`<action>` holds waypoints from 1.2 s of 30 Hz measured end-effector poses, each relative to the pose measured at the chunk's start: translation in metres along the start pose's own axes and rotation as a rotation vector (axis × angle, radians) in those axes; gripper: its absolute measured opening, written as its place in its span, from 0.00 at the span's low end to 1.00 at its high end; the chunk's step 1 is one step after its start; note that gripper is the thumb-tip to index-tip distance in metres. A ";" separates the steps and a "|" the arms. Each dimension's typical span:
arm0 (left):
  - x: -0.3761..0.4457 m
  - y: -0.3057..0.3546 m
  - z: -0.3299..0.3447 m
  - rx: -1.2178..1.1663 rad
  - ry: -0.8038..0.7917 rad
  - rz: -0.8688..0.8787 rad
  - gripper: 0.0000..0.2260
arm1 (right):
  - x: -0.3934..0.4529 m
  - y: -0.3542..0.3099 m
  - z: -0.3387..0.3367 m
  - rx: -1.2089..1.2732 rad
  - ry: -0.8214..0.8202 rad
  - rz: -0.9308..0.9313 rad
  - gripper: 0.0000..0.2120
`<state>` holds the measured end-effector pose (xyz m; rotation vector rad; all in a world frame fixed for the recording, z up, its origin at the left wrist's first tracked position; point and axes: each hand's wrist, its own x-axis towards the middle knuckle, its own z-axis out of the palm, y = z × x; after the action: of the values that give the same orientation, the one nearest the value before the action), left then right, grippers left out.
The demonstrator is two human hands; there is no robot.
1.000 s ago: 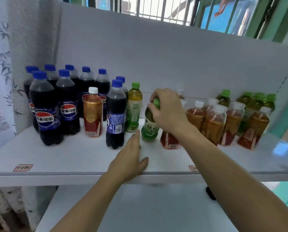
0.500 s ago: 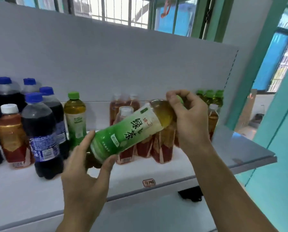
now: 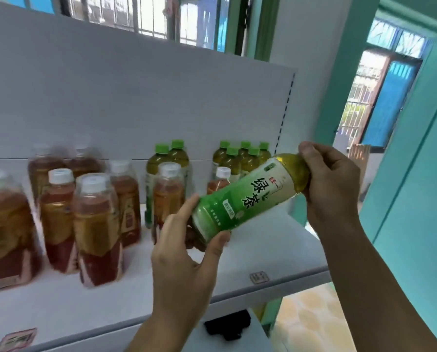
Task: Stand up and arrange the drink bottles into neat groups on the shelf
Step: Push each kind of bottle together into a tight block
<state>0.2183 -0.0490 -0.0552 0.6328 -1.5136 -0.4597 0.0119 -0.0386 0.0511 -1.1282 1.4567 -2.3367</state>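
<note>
A green tea bottle (image 3: 247, 196) lies tilted in mid-air at centre frame, above the front of a white shelf (image 3: 268, 252), held between two hands. The left hand (image 3: 187, 252) cups its base from below, fingers curled around it; the right hand (image 3: 331, 184) is clamped over the cap end at upper right. Behind, seven green-capped tea bottles (image 3: 233, 158) stand at the back wall, and about eight white-capped amber bottles (image 3: 96, 224) crowd the left half, blurred.

head cam | faces forward-down | close to shelf (image 3: 275, 252)
</note>
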 end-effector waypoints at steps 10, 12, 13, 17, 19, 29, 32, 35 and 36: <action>0.017 -0.022 0.203 -0.304 -0.228 -0.758 0.30 | 0.141 0.053 -0.044 -0.500 -0.237 -0.492 0.03; 0.027 -0.037 0.236 -0.538 -0.129 -1.017 0.28 | 0.162 0.076 -0.035 -0.579 -0.365 -0.562 0.03; 0.031 -0.046 0.249 -0.627 -0.061 -1.103 0.27 | 0.171 0.088 -0.030 -0.614 -0.417 -0.586 0.03; 0.037 -0.057 0.281 -0.747 0.056 -1.229 0.16 | 0.199 0.130 -0.010 -0.707 -0.564 -0.581 0.03; 0.035 -0.055 0.291 -0.741 0.055 -1.217 0.14 | 0.209 0.146 0.000 -0.741 -0.613 -0.576 0.03; 0.035 -0.061 0.301 -0.679 0.010 -1.287 0.26 | 0.224 0.159 0.008 -0.697 -0.816 -0.536 0.06; 0.036 -0.061 0.304 -0.670 -0.012 -1.265 0.26 | 0.223 0.152 0.002 -0.745 -0.861 -0.491 0.13; 0.030 -0.063 0.293 -0.603 -0.064 -1.205 0.22 | 0.218 0.143 -0.006 -0.819 -0.810 -0.497 0.17; 0.029 -0.062 0.286 -0.523 -0.127 -1.168 0.18 | 0.216 0.139 -0.010 -0.833 -0.758 -0.540 0.17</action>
<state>-0.0586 -0.1423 -0.0868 1.0283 -0.9226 -1.7362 -0.1796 -0.2098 0.0445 -2.4931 1.9417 -1.1164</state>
